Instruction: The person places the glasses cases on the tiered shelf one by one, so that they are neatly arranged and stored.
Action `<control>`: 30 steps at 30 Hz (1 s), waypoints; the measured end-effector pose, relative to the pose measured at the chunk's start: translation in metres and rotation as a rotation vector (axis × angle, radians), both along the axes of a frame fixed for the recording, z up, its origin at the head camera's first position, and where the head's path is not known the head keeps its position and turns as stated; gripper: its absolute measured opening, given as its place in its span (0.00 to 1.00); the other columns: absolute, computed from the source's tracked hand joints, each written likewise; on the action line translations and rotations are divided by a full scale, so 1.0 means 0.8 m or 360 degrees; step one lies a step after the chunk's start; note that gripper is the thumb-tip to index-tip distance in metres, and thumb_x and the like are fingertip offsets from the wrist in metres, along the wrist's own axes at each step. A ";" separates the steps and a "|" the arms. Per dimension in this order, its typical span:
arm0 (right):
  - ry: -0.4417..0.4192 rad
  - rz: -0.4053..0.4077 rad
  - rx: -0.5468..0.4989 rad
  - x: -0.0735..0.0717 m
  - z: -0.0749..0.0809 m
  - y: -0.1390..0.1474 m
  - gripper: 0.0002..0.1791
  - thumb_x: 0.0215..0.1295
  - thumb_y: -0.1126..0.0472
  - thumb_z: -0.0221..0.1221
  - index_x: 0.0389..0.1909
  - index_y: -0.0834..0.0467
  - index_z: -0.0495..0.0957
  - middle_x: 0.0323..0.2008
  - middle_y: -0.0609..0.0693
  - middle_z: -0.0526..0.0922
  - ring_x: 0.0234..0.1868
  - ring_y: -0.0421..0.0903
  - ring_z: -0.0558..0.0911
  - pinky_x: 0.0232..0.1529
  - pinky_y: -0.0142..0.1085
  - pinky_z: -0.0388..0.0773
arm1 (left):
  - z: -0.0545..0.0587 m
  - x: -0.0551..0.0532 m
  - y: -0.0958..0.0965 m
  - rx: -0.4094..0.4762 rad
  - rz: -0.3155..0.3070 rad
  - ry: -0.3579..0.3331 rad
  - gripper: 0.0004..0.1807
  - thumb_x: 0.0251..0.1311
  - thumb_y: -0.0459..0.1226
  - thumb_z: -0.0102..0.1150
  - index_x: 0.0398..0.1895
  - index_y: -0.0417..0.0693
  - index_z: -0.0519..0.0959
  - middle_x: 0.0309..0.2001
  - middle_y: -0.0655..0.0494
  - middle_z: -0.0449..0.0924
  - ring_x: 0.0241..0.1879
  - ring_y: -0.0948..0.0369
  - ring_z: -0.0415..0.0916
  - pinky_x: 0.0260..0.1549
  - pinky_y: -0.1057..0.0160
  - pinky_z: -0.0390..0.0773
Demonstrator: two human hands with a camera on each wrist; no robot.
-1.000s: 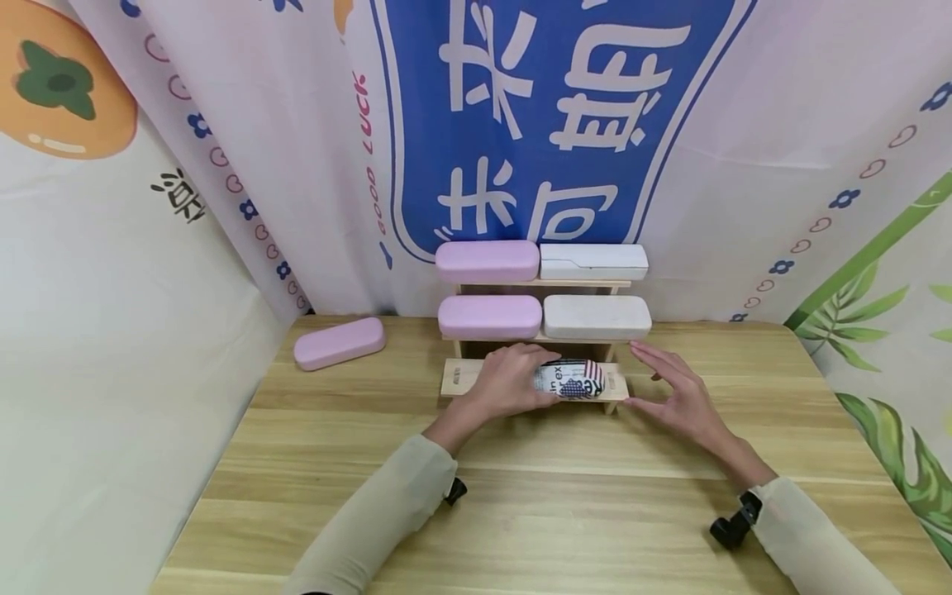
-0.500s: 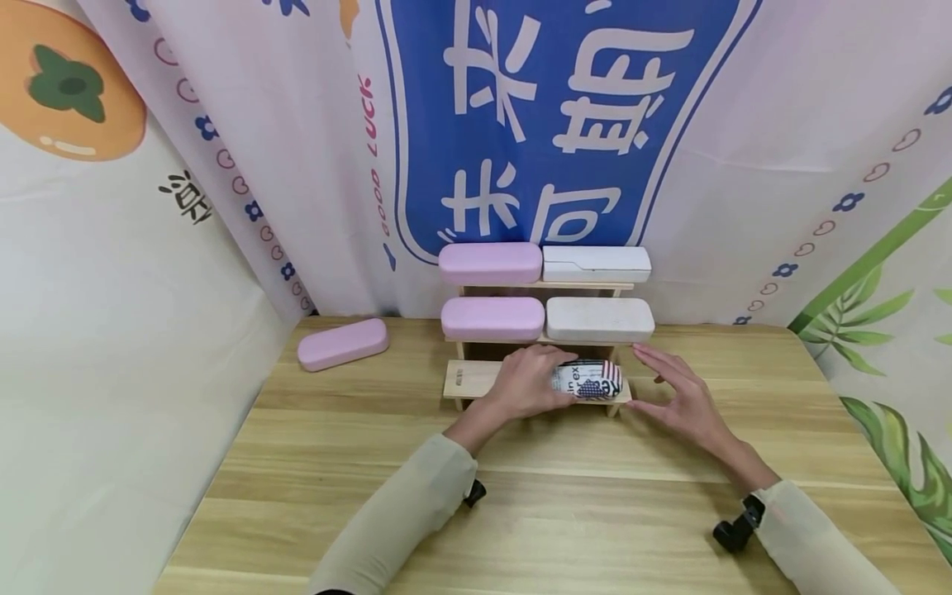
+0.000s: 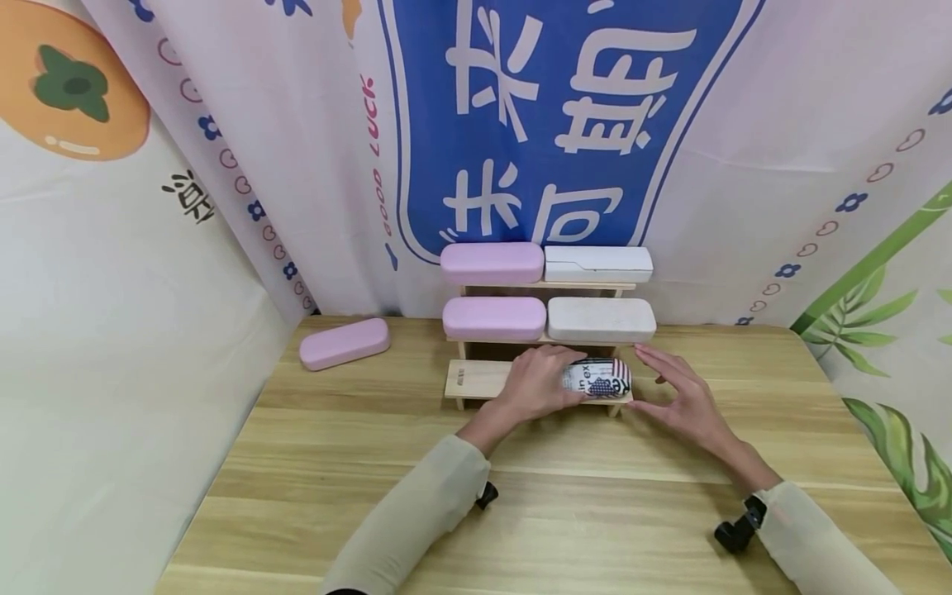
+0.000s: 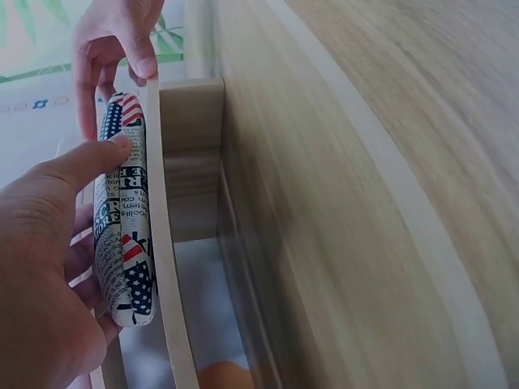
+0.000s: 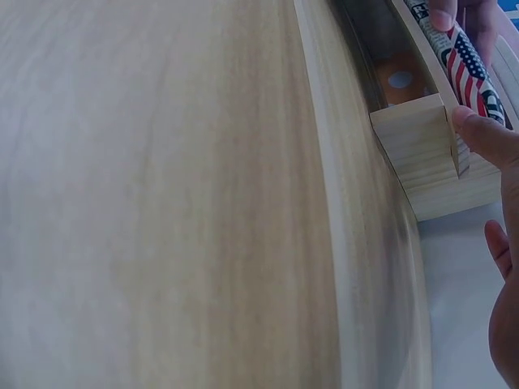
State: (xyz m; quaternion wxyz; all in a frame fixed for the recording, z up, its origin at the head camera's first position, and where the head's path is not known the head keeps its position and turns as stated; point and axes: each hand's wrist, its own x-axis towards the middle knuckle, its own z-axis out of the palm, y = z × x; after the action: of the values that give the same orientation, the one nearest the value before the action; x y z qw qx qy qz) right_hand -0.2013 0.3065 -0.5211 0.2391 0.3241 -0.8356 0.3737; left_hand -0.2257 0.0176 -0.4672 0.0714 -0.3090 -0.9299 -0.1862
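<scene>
A glasses case (image 3: 601, 378) printed with newspaper lettering and American flags lies along the lowest step of a small wooden rack (image 3: 476, 378). My left hand (image 3: 537, 384) grips its left part, thumb on the front side and fingers behind, as the left wrist view shows of the case (image 4: 130, 219). At the rack's right end is my right hand (image 3: 687, 405), fingers extended and spread from the thumb. Its thumb (image 5: 480, 134) touches the step's front corner in the right wrist view. The case's left end is hidden under my left hand in the head view.
Two pink cases (image 3: 494, 318) stand on the upper steps at left, beside a pale grey case (image 3: 601, 320) and a white case (image 3: 598, 264). Another pink case (image 3: 345, 344) lies on the wooden table at left. A printed curtain (image 3: 521, 124) hangs close behind the rack.
My left hand has slid the printed glasses case rightward along the lowest step to its right end, baring more of the step's left part. My right hand has stayed at the rack's right end.
</scene>
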 end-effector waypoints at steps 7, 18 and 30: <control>0.0060 0.0004 0.0001 0.000 -0.001 -0.001 0.55 0.30 0.72 0.84 0.69 0.68 0.75 0.70 0.63 0.77 0.70 0.33 0.72 0.51 0.23 0.79 | 0.000 -0.002 0.008 -0.0042 -0.0025 0.0037 0.37 0.54 0.56 0.79 0.68 0.57 0.82 0.63 0.57 0.85 0.59 0.58 0.83 0.52 0.60 0.84; 0.0011 0.0002 -0.0001 -0.001 0.001 -0.001 0.54 0.32 0.72 0.84 0.70 0.68 0.75 0.70 0.62 0.77 0.70 0.34 0.72 0.50 0.23 0.79 | 0.004 -0.005 0.019 -0.0110 -0.0024 0.0024 0.38 0.55 0.56 0.78 0.69 0.58 0.80 0.66 0.60 0.83 0.57 0.60 0.84 0.50 0.61 0.84; 0.0032 0.0002 0.0019 -0.002 0.001 0.001 0.54 0.32 0.72 0.85 0.70 0.67 0.75 0.70 0.62 0.78 0.69 0.34 0.73 0.47 0.28 0.82 | 0.002 -0.008 0.019 -0.0134 -0.0072 0.0047 0.38 0.57 0.57 0.77 0.70 0.58 0.80 0.67 0.61 0.82 0.58 0.60 0.84 0.52 0.62 0.84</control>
State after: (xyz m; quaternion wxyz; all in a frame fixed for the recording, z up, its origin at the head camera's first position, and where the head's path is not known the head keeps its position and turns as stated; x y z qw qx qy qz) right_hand -0.2027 0.3075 -0.5201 0.2453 0.3297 -0.8352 0.3654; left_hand -0.2318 0.0328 -0.4656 0.0679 -0.3355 -0.9285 -0.1439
